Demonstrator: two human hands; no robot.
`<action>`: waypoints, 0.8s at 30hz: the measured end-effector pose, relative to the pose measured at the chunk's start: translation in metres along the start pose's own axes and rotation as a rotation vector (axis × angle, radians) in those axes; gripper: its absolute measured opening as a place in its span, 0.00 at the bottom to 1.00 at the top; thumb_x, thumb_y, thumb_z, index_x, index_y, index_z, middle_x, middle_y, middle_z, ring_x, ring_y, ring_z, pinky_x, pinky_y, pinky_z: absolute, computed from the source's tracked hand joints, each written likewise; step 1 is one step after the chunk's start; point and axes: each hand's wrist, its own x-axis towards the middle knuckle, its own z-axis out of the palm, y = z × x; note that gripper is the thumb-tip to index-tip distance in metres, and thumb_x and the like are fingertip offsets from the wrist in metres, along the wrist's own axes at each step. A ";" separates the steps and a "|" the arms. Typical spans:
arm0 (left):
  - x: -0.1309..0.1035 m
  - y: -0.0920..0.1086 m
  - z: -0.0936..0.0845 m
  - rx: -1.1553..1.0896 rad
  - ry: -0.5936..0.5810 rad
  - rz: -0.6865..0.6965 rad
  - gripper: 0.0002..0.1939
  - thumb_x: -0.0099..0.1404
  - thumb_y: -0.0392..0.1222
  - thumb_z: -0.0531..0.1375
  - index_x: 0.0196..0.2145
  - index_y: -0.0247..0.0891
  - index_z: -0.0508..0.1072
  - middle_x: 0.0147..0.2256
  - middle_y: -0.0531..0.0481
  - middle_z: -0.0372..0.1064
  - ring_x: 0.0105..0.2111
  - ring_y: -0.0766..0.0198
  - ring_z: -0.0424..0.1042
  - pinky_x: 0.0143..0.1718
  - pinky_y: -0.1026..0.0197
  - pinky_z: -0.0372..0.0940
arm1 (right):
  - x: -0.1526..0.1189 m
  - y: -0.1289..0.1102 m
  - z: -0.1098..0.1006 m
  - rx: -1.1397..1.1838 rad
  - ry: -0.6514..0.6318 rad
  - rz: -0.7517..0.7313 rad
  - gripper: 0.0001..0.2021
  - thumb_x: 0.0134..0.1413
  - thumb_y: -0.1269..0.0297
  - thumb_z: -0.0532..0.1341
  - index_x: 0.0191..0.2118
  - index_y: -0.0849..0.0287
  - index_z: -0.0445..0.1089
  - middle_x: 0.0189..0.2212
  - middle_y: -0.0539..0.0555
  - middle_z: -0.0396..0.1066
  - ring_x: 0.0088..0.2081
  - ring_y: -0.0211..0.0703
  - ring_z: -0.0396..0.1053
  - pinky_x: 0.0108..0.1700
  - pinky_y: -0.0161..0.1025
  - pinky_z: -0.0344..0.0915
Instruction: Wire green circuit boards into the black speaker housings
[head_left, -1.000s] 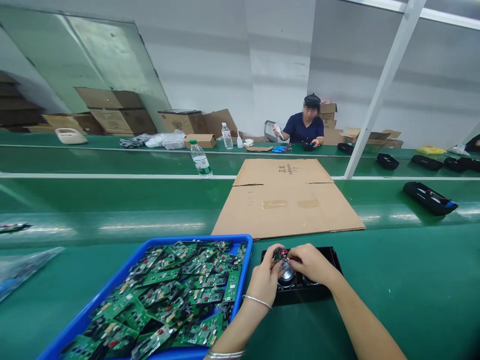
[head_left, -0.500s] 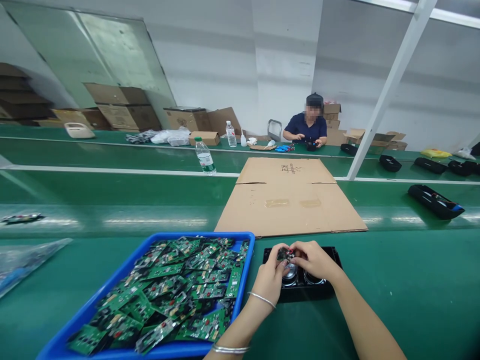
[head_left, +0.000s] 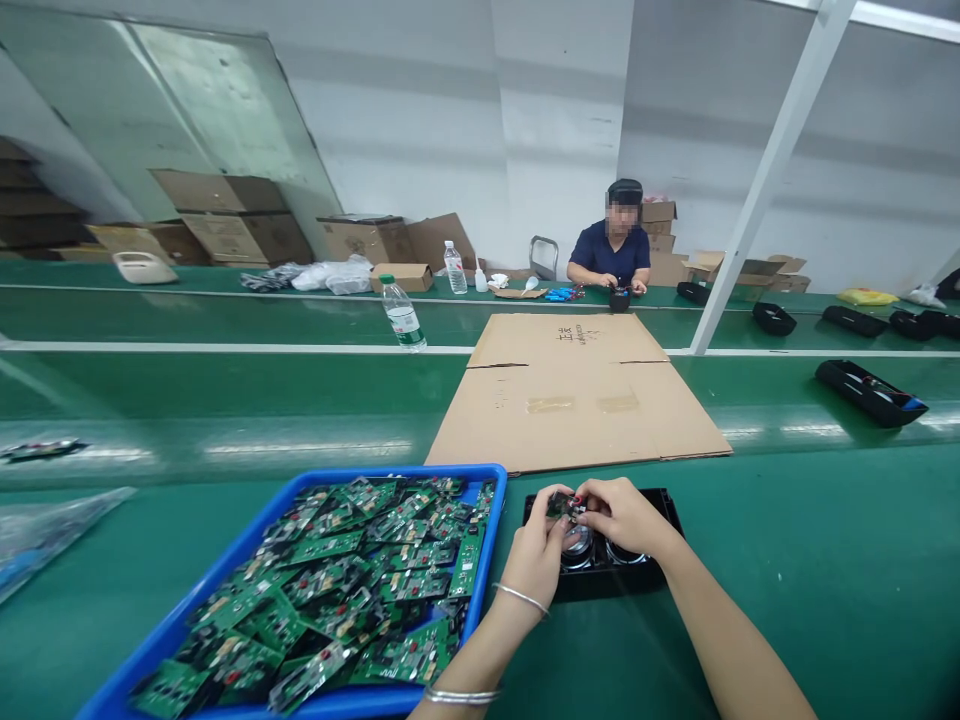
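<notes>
My left hand (head_left: 535,548) is closed on a small green circuit board (head_left: 557,504), held above a black speaker housing (head_left: 615,587). Thumb and fingers of my right hand (head_left: 621,515) pinch at the board's right end, where a bit of red wire and a small white piece show. The fingers partly cover what they grip, so I cannot tell whether a plug sits in the board. Beneath both hands, two round silver speakers (head_left: 576,552) show in the housing. Left of my hands, a blue tray (head_left: 491,560) holds many loose green circuit boards (head_left: 330,545).
A flattened cardboard sheet (head_left: 577,430) lies ahead of the housing. Beyond it, a co-worker (head_left: 611,250) handles a black object. A water bottle (head_left: 403,318) stands to the left. Black housings (head_left: 870,390) sit at right, past a white post (head_left: 765,190). A plastic bag (head_left: 56,535) lies at left.
My view has shifted slightly. Both my hands stay over the housing with the board, almost unmoved. Across the bench, the co-worker's hands have come closer together around the black object.
</notes>
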 end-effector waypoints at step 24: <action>-0.009 0.005 0.005 0.106 0.106 -0.035 0.22 0.58 0.38 0.51 0.51 0.36 0.57 0.24 0.51 0.72 0.31 0.59 0.75 0.35 0.56 0.71 | -0.004 -0.006 -0.007 -0.018 -0.007 0.010 0.05 0.42 0.78 0.59 0.24 0.63 0.68 0.21 0.47 0.63 0.24 0.32 0.59 0.26 0.28 0.55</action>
